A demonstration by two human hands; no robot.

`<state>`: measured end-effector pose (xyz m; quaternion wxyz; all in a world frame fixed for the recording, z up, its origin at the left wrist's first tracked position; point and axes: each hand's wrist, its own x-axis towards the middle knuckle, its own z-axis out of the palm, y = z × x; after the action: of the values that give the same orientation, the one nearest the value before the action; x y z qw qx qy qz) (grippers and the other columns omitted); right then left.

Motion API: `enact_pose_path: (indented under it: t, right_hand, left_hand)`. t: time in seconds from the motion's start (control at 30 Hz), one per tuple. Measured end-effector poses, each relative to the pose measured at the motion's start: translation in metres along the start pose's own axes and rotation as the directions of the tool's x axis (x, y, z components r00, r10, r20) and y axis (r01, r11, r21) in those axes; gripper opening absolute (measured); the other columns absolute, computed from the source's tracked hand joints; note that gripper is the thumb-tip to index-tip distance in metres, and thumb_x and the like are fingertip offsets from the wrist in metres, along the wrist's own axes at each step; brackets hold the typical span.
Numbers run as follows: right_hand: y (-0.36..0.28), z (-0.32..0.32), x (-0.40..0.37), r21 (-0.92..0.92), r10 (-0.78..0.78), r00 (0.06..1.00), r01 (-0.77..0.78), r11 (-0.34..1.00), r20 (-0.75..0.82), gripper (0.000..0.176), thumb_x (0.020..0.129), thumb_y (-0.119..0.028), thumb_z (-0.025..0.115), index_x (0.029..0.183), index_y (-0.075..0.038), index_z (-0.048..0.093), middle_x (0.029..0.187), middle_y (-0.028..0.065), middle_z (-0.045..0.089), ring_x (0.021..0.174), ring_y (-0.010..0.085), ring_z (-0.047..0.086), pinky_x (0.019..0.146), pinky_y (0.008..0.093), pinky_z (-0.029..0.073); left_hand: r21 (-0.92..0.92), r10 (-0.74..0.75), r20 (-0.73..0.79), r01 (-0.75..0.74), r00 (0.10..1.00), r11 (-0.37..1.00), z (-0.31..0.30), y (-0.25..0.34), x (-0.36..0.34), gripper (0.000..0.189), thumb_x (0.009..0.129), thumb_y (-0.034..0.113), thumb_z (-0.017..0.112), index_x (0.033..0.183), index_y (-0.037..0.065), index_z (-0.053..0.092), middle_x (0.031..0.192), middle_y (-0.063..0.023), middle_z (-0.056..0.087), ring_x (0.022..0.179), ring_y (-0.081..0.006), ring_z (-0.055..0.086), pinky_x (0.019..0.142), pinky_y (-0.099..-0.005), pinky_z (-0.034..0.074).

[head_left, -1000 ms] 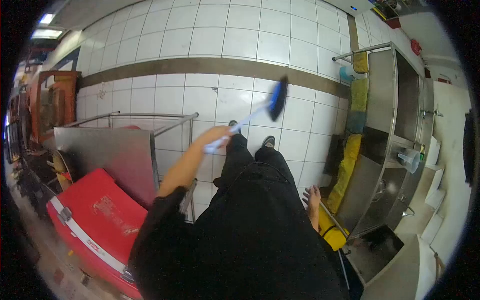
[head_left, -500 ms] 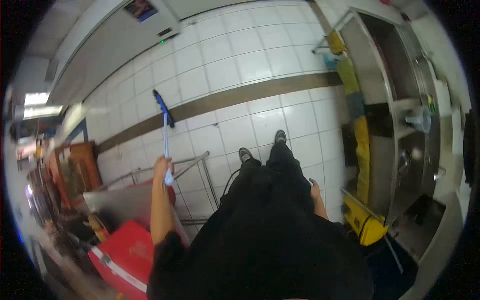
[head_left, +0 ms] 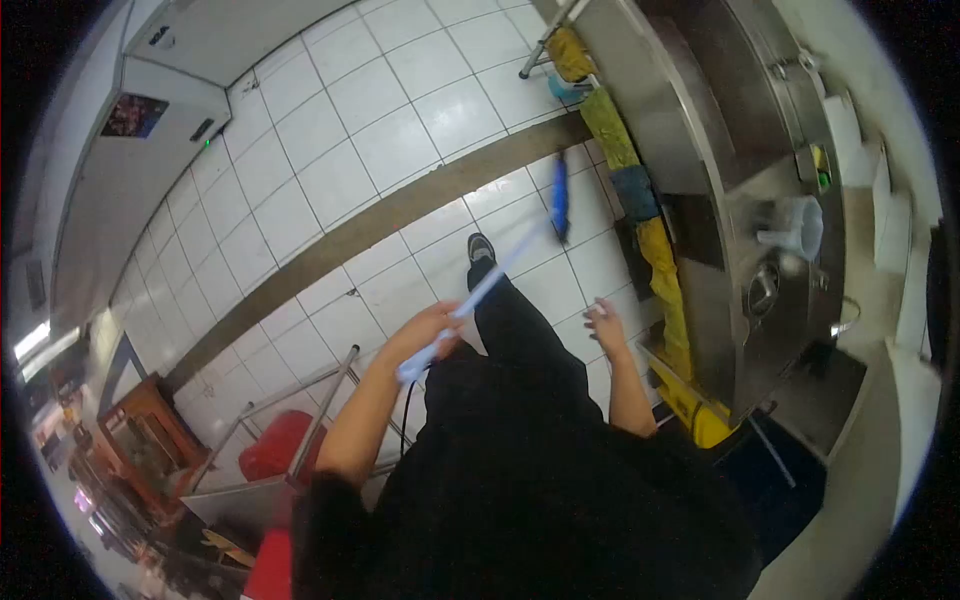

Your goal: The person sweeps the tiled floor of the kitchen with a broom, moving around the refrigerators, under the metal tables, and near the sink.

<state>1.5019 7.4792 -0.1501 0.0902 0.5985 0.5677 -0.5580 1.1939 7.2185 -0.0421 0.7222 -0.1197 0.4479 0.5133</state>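
Note:
My left hand [head_left: 432, 328] is closed around the upper end of a broom [head_left: 492, 282] with a pale blue handle. The handle slants away to the right, ending in a blue head with a dark edge over the white floor tiles, near the cabinet side. Motion blurs the handle and head slightly. My right hand [head_left: 605, 328] hangs beside my right leg with its fingers apart, holding nothing. One dark shoe [head_left: 481, 248] shows ahead of me on the tiles.
A metal cabinet [head_left: 745, 190] runs along the right, with yellow cloths [head_left: 660, 270] along its base and a clear plastic jug [head_left: 800, 228] on it. At left are a metal-framed table [head_left: 330, 385], a red container [head_left: 270, 450] and a wooden cabinet [head_left: 150, 430].
My left hand has swung the broom from the left across to the right, in front of me. My right hand has come forward with its fingers spread. My view has turned and advanced.

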Motion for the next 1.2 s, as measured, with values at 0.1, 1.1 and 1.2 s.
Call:
enact_pose_path:
  t: [0.1, 1.1, 1.2]
  right_hand:
    - [-0.050, -0.036, 0.019, -0.041, -0.232, 0.973, 0.231, 0.972, -0.010, 0.048, 0.086, -0.028, 0.055, 0.128, -0.009, 0.042, 0.093, 0.0086, 0.064, 0.078, 0.0153, 0.060, 0.060, 0.0255, 0.044]
    - [-0.225, 0.016, 0.119, 0.053, 0.100, 0.995, -0.101, 0.993, 0.026, 0.043, 0.089, -0.032, 0.047, 0.126, -0.010, 0.041, 0.102, 0.0124, 0.061, 0.080, 0.0192, 0.059, 0.066, 0.0354, 0.047]
    - [-0.203, 0.018, 0.112, 0.033, 0.086, 0.996, -0.086, 0.996, -0.024, 0.045, 0.090, -0.032, 0.048, 0.127, -0.009, 0.040, 0.104, 0.0136, 0.061, 0.084, 0.0225, 0.060, 0.068, 0.0382, 0.048]
  left_hand:
    - [0.187, -0.047, 0.149, 0.019, 0.988, 0.982, -0.007, -0.016, 0.165, 0.022, 0.085, 0.010, 0.054, 0.105, 0.004, 0.048, 0.059, 0.0018, 0.044, 0.043, -0.0058, 0.040, 0.035, -0.0206, 0.032]
    - [-0.025, 0.003, -0.127, -0.006, 0.992, 1.000, -0.054, 0.214, -0.008, 0.040, 0.086, 0.014, 0.051, 0.124, 0.007, 0.043, 0.058, 0.0034, 0.042, 0.037, -0.0058, 0.036, 0.032, -0.0191, 0.030]
    - [0.373, 0.010, 0.048, -0.027, 0.999, 0.928, -0.057, 0.253, 0.117, 0.031, 0.085, 0.012, 0.051, 0.115, 0.005, 0.049, 0.057, 0.0034, 0.043, 0.041, -0.0058, 0.041, 0.035, -0.0220, 0.034]
